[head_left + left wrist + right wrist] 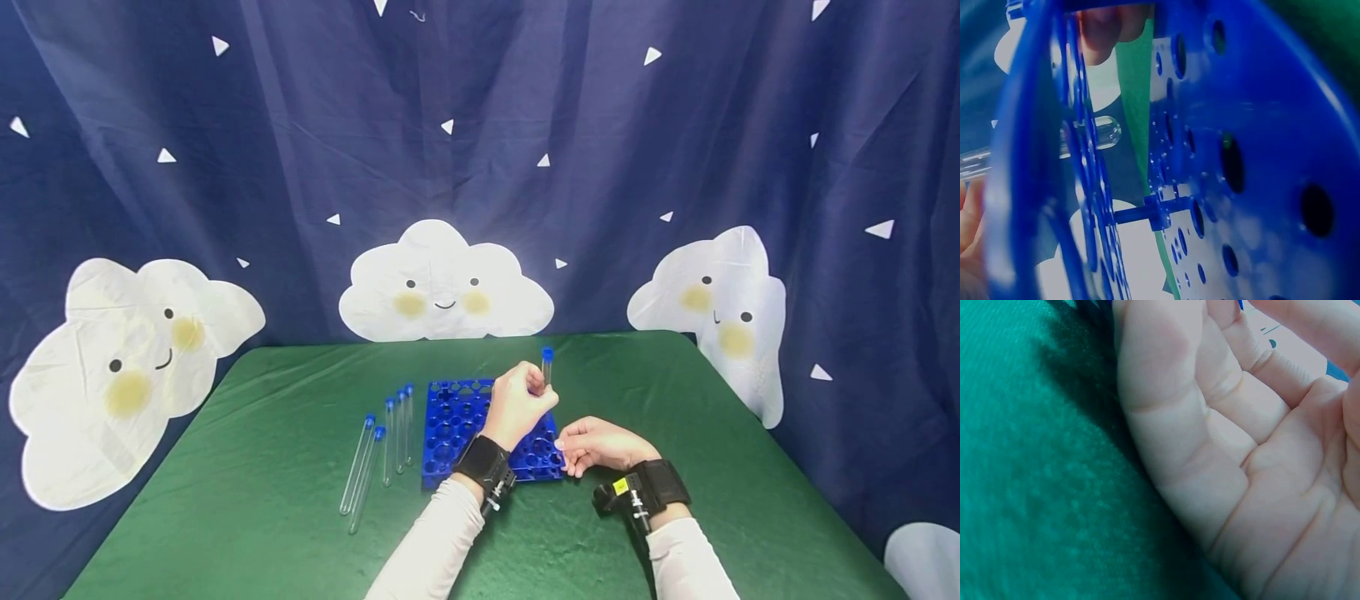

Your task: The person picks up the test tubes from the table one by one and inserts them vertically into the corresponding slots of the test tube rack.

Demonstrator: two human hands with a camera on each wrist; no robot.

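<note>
A blue test tube rack with round holes of several sizes stands on the green table. Over its right side, my left hand pinches a clear test tube with a blue cap, held upright. From the left wrist view, the tube's rounded end has passed through the rack's top plate and is above the lower plate. My right hand grips the rack's right front corner with curled fingers; the right wrist view shows those fingers but hides most of their contact.
Left of the rack, several capped test tubes lie on the green table, roughly side by side. Behind the table hangs a dark blue curtain printed with clouds and triangles.
</note>
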